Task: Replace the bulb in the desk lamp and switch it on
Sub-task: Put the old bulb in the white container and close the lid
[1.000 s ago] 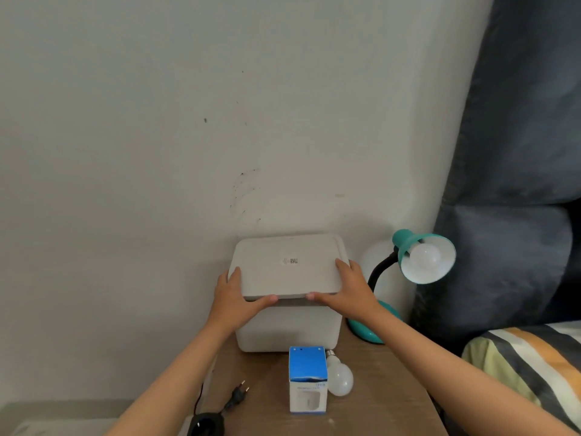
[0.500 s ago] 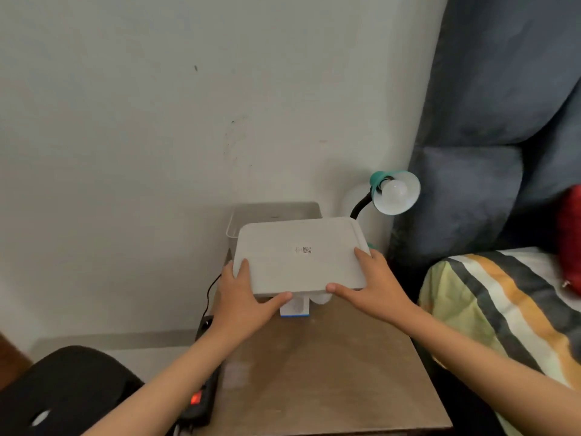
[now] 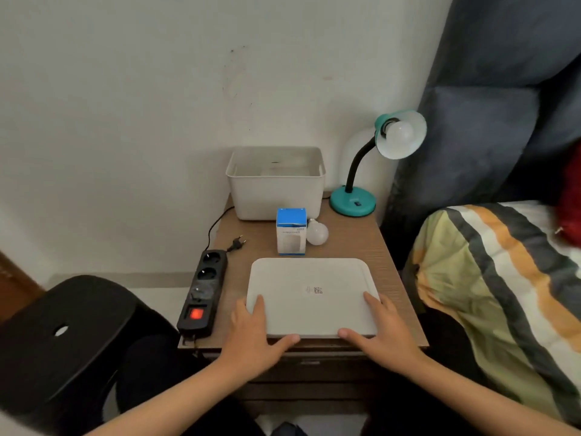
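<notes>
A teal desk lamp [image 3: 353, 202] stands at the back right of the wooden bedside table [image 3: 352, 243], with a white bulb [image 3: 399, 133] in its shade. A loose white bulb [image 3: 317, 232] lies beside a blue and white bulb box [image 3: 291, 236] mid-table. The white lid [image 3: 311, 297] lies flat on the table's front. My left hand [image 3: 254, 335] grips its near left corner and my right hand [image 3: 377, 335] its near right corner. The lamp's black plug [image 3: 236, 243] lies unplugged near the power strip [image 3: 203, 291].
An open white storage bin [image 3: 275, 190] stands at the back against the wall. The black power strip with a lit red switch lies along the table's left edge. A black stool [image 3: 63, 335] is at the left, a striped bed [image 3: 490, 278] at the right.
Both hands lifted the lid off the bin, carried it toward me and lowered it onto the table's front. The bin now stands open.
</notes>
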A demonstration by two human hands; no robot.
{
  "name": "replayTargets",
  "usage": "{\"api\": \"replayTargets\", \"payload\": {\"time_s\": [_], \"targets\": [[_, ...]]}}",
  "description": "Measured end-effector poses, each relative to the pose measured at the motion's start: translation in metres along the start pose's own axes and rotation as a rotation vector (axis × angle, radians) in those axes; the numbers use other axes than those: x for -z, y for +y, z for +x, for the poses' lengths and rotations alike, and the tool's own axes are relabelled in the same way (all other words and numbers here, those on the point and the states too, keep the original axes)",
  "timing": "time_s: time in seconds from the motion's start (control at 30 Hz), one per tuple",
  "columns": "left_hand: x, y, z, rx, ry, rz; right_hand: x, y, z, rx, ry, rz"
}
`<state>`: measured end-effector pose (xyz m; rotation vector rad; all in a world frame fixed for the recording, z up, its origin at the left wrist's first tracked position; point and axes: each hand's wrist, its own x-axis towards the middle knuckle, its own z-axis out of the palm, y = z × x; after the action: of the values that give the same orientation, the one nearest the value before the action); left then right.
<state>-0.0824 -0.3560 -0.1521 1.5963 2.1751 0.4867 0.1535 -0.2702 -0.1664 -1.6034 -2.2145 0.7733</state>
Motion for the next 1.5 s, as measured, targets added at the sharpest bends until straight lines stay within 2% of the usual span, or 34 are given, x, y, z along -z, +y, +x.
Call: {"api": "replayTargets", "payload": {"time_s": [0.23, 0.37, 0.43, 0.6, 0.77, 0.87, 0.97, 1.13, 1.3, 1.5], "targets": [[-0.017, -0.009, 0.015, 0.014, -0.069, 0.174, -0.017, 0.013, 0.014, -0.053, 0.052, -0.062], [-0.006, -0.004, 0.033, 0.028, -0.101, 0.225, -0.020, 0.007, 0.028, -0.123, 0.099, 0.047], [0.005, 0.001, 0.045, 0.020, -0.066, 0.190, -0.017, -0.002, 0.040, -0.101, 0.167, 0.084], [0.036, 0.010, 0.088, -0.037, 0.158, -0.012, -0.007, -0.039, 0.082, 0.011, 0.266, 0.200], [0.070, 0.015, 0.138, -0.108, 0.298, -0.082, 0.002, -0.067, 0.136, 0.052, 0.245, 0.335], [0.087, 0.014, 0.168, -0.084, 0.367, -0.084, 0.004, -0.066, 0.168, 0.035, 0.183, 0.236], [0.101, 0.009, 0.198, -0.041, 0.409, -0.108, 0.000, -0.059, 0.194, -0.009, 0.078, 0.132], [0.113, 0.002, 0.239, 0.067, 0.403, -0.158, -0.007, -0.049, 0.219, -0.008, -0.013, 0.103], [0.117, 0.003, 0.266, 0.123, 0.387, -0.226, -0.003, -0.044, 0.225, 0.011, 0.008, 0.283], [0.116, 0.009, 0.279, 0.169, 0.411, -0.313, 0.039, -0.057, 0.204, 0.097, 0.156, 0.533]]}}
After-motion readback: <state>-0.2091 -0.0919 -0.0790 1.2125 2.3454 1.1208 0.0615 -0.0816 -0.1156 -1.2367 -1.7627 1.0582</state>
